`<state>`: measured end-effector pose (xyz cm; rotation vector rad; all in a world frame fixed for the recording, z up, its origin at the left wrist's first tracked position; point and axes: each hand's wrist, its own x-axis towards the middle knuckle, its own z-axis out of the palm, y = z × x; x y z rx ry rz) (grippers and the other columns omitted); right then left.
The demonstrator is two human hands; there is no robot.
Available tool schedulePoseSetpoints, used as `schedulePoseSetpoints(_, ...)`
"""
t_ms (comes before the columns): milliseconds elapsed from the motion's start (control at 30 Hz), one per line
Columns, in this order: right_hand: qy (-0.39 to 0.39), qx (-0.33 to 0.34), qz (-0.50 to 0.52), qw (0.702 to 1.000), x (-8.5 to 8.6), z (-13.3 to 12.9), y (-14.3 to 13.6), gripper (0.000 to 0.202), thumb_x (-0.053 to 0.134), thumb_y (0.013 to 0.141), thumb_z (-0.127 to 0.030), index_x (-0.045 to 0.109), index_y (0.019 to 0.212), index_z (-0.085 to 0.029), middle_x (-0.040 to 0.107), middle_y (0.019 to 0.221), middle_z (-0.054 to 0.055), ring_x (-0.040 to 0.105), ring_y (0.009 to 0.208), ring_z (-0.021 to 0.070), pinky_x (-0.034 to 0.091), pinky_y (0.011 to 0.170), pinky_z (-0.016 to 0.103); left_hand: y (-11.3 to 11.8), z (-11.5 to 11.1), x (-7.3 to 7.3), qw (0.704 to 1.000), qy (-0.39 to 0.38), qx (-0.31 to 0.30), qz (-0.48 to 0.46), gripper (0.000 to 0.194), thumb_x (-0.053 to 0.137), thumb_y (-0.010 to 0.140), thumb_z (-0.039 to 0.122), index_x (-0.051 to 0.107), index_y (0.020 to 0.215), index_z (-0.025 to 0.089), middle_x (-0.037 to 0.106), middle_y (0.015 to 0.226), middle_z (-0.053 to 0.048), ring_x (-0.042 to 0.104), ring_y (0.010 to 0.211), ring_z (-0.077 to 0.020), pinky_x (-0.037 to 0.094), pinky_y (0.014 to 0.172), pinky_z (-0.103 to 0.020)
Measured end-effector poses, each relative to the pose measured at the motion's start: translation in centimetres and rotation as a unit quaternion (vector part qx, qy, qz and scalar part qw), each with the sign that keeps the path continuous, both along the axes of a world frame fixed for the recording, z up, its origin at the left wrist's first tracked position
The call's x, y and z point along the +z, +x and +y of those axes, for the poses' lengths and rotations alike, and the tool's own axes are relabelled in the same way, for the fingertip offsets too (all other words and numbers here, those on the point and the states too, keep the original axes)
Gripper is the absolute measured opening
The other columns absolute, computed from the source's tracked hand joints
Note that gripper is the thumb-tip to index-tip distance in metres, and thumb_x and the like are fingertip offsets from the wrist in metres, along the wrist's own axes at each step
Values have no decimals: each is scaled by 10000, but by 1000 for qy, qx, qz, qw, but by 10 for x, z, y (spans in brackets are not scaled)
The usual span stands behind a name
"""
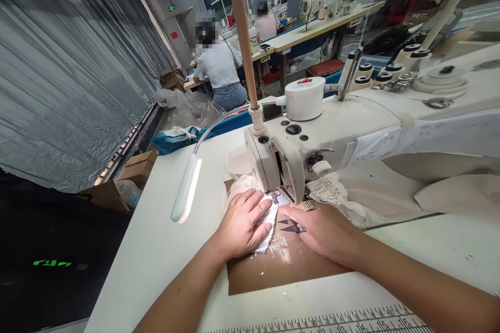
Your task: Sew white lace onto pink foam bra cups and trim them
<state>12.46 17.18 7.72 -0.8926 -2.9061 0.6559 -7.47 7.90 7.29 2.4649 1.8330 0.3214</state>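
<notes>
My left hand (244, 222) lies flat, fingers spread, on a piece of white lace fabric (269, 229) just in front of the needle area of a white sewing machine (269, 161). Small dark thread snips (292, 227) are held in my right hand (326, 229), blades pointing left, beside the lace. The index finger of that hand reaches toward the presser foot. More lace (332, 192) and sheer cream fabric lie behind my right hand, under the machine arm. A brown sheet (253, 278) covers the table below both hands.
A lamp (186, 190) on a bendy neck stands left of the machine head. Thread cones (363, 80) stand behind the machine. A printed ruler (344, 320) runs along the near table edge. Two people (222, 65) sit at other machines; cardboard boxes (138, 166) lie at the left.
</notes>
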Motion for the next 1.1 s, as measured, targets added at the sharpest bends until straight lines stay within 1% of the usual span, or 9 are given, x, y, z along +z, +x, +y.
schedulePoseSetpoints(133, -15, 2, -9, 1000, 8, 0, 2, 261, 411, 827, -221, 619, 976, -269, 602, 943, 3, 514, 737, 110, 272, 627, 195, 4, -5, 3, 1000, 3, 25, 17, 611, 512, 861, 517, 496, 1315, 109, 488, 1354, -166, 408, 1227, -365, 365, 1001, -521)
schedulePoseSetpoints(267, 9, -7, 9, 1000, 6, 4, 10, 298, 452, 872, -338, 605, 1124, -300, 615, 969, 9, 563, 820, 143, 320, 662, 207, 14, -24, 19, 990, -54, 118, 54, 707, 534, 806, 618, 510, 1297, 110, 505, 1312, -193, 466, 1157, -387, 434, 909, -554)
schedulePoseSetpoints(367, 52, -27, -15, 998, 4, 8, 16, 351, 458, 883, -424, 615, 1148, -258, 594, 1035, 43, 577, 844, 173, 351, 665, 234, 21, -45, 38, 977, -109, 172, 58, 542, 470, 860, 591, 602, 1146, 149, 563, 1190, -166, 543, 1026, -339, 493, 789, -471)
schedulePoseSetpoints(500, 70, -38, -51, 996, 8, 12, 20, 318, 398, 906, -318, 638, 1110, -276, 571, 1043, 49, 574, 856, 186, 383, 677, 265, 21, -64, 54, 968, -142, 202, -41, 285, 451, 917, 405, 632, 992, 197, 580, 1152, -81, 590, 917, -224, 471, 751, -341)
schedulePoseSetpoints(600, 87, -16, -44, 995, 13, 12, 22, 316, 388, 898, -250, 654, 1068, -253, 573, 1025, 64, 559, 925, 214, 423, 748, 316, 16, -65, 52, 956, -117, 236, -131, 268, 546, 841, 332, 613, 1071, 212, 611, 1026, -50, 568, 891, -212, 438, 729, -313)
schedulePoseSetpoints(733, 106, 25, -25, 994, 15, 10, 33, 260, 443, 881, -251, 661, 1016, -212, 586, 1012, 73, 554, 953, 218, 454, 794, 353, 8, -58, 36, 941, -117, 254, -191, 321, 553, 797, 283, 620, 1097, 191, 625, 921, -41, 565, 822, -197, 419, 661, -279)
schedulePoseSetpoints(867, 99, 47, 46, 993, 8, 7, 76, 323, 426, 914, -365, 630, 1145, -268, 595, 1164, 50, 578, 1047, 211, 496, 848, 370, 6, -55, 24, 934, -118, 232, -246, 141, 527, 808, 272, 576, 737, 161, 549, 705, -1, 504, 656, -141, 349, 543, -234)
schedulePoseSetpoints(933, 97, 0, 97, 991, 3, 9, 113, 359, 409, 922, -456, 621, 1170, -308, 595, 1215, 9, 553, 1149, 201, 480, 951, 367, 8, -55, 24, 934, -100, 216, -266, 184, 526, 816, 270, 516, 670, 158, 526, 711, -6, 492, 686, -142, 360, 577, -238)
schedulePoseSetpoints(1100, 155, -284, 101, 941, 6, 20, 209, 344, 443, 905, -427, 615, 1142, -247, 566, 1259, 27, 557, 1107, 180, 490, 830, 309, 15, -55, 25, 936, -85, 139, -313, 169, 519, 859, 298, 562, 774, 159, 592, 835, -44, 551, 785, -174, 436, 708, -275)
